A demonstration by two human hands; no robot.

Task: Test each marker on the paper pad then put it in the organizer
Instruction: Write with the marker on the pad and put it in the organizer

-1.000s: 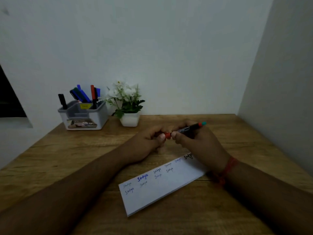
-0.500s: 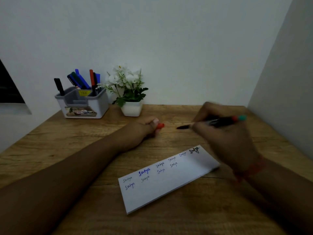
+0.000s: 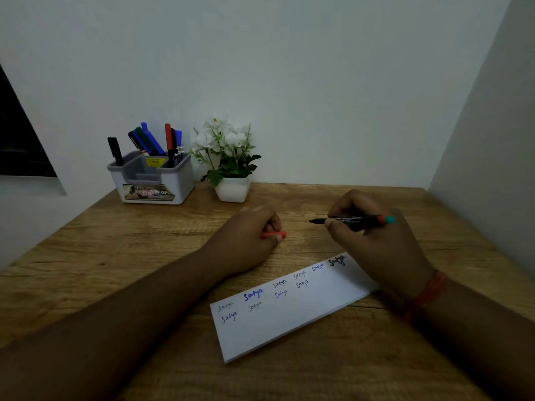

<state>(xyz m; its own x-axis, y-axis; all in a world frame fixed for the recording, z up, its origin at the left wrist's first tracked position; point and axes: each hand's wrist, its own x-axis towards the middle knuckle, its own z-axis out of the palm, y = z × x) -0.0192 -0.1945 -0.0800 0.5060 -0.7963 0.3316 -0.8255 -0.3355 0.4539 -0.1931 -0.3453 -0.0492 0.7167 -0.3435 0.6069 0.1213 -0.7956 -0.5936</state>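
Uncapped marker [image 3: 351, 220] in right hand [image 3: 376, 244] grip, cap [image 3: 274, 235] in left hand [image 3: 246, 241].

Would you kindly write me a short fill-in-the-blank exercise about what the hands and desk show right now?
1. The left hand holds the marker's ____ cap.
2. The uncapped black marker is gripped by the ____ hand.
3. The white rectangular paper pad lies on the ____ desk.
4. The grey plastic organizer stands left of the white ____ pot.

Missing words: red; right; wooden; flower
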